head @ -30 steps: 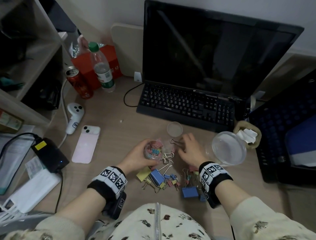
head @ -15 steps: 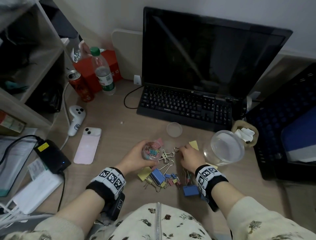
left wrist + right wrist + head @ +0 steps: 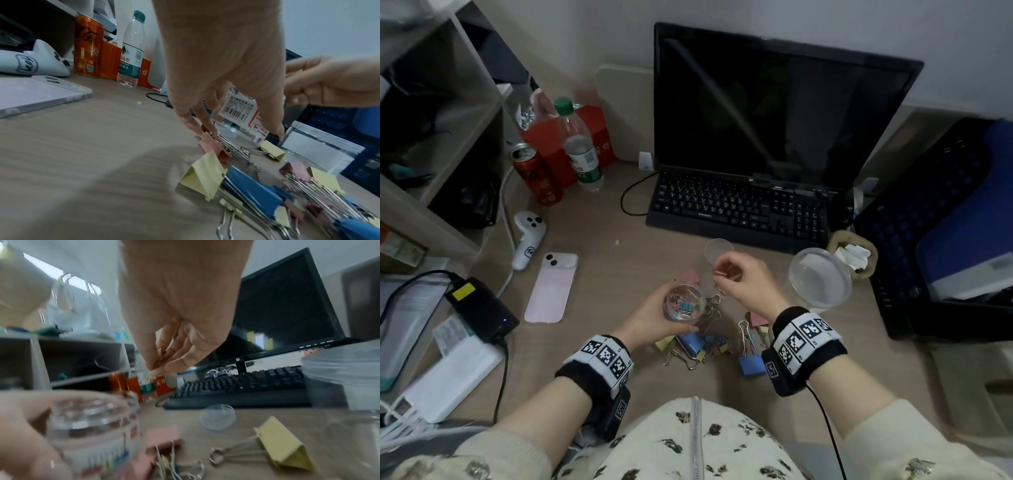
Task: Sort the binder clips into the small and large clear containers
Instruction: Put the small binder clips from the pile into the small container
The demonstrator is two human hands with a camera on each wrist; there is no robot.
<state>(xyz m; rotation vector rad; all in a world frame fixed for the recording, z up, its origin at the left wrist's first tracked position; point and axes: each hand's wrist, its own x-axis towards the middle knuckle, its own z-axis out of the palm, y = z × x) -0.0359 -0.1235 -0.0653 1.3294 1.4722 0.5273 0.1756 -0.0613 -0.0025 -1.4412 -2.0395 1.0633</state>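
My left hand (image 3: pixel 677 310) grips the small clear container (image 3: pixel 686 301) just above the desk; several small coloured binder clips lie inside it. My right hand (image 3: pixel 722 270) hovers just right of and beyond it, and pinches a small pink binder clip (image 3: pixel 725 273) between thumb and fingertips. The large clear container (image 3: pixel 820 277) stands open and empty at the right. A pile of loose binder clips (image 3: pixel 705 342) lies between my wrists, with a big blue clip (image 3: pixel 752 365) and a big yellow clip (image 3: pixel 283 449). The left wrist view shows my fingers (image 3: pixel 193 120) around the labelled container (image 3: pixel 238 110).
A small clear lid (image 3: pixel 718 250) lies before the black keyboard (image 3: pixel 739 212) and monitor (image 3: pixel 774 113). At the left are a pink phone (image 3: pixel 553 287), a white controller (image 3: pixel 527 240), a red can (image 3: pixel 536 174), a water bottle (image 3: pixel 580 147) and shelves. A dark crate (image 3: pixel 928 222) stands at the right.
My right hand has lifted off the desk from beside the yellow clip, with a small clip pinched in it. My left hand still holds the small container in about the same place.
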